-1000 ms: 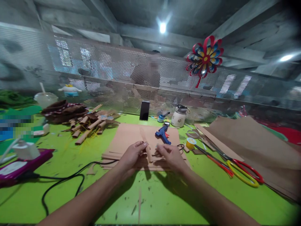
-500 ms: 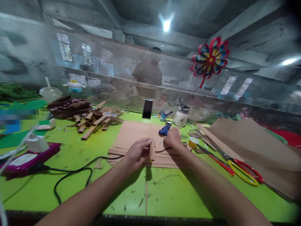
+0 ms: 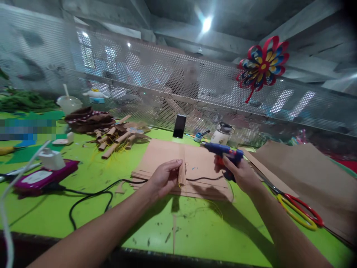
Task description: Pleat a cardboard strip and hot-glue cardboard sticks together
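Observation:
My left hand (image 3: 165,178) is closed on a small brown paper roll (image 3: 182,174), held upright above a stack of brown paper sheets (image 3: 158,150). A bit of yellow thread shows at the roll's lower end. On the right, my right hand (image 3: 242,172) grips a blue glue gun (image 3: 223,149) by its handle, clear of the stack. Its nozzle points left, towards the far side of the paper. A black cord (image 3: 206,178) runs across the sheets, passing behind the paper roll.
Similar paper rolls (image 3: 118,137) lie heaped at the back left, beside a brown cloth (image 3: 89,120). A purple power strip (image 3: 47,178) is at left. Large scissors (image 3: 301,212) and big brown paper (image 3: 306,178) lie at right. A phone (image 3: 179,125) and a bottle (image 3: 222,134) stand behind.
My right hand has lifted the glue gun and moved it right and nearer, turning its nozzle left. My left hand still holds the paper roll in about the same place. The view has shifted slightly.

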{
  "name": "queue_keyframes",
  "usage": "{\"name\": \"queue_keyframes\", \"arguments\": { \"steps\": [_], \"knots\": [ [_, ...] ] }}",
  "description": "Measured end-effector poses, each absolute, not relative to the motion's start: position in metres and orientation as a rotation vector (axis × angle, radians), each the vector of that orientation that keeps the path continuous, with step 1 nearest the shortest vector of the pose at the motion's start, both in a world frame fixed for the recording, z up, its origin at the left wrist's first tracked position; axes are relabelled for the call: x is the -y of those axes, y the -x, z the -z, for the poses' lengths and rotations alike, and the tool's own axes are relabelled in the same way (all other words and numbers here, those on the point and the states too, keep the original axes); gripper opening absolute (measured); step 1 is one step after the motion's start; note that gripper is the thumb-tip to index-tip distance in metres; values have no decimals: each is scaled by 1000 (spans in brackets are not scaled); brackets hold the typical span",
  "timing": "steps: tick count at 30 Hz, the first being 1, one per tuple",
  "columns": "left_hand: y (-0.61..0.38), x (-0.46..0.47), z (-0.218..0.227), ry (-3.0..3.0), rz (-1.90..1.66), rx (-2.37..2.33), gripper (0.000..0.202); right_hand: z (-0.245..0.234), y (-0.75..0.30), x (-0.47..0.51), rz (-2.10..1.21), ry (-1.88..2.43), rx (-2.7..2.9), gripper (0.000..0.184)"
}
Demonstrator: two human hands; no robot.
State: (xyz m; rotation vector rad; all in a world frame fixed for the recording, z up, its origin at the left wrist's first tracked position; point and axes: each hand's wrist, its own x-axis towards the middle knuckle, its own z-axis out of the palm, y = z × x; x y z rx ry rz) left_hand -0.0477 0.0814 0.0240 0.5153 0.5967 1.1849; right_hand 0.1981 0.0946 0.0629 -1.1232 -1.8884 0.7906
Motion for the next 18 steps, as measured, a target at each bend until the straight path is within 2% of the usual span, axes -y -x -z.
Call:
{"name": "queue_keyframes", "arguments": {
  "steps": [3,18],
  "knots": [
    [47,-81,-23,-556,-1192,-653,4,-62,-207,-63,-1000,952,2017,41],
    [36,-76,-18,-637,-1044,-742,6,-46,-197,-48,-911,1127,2122,31]
  ]
}}
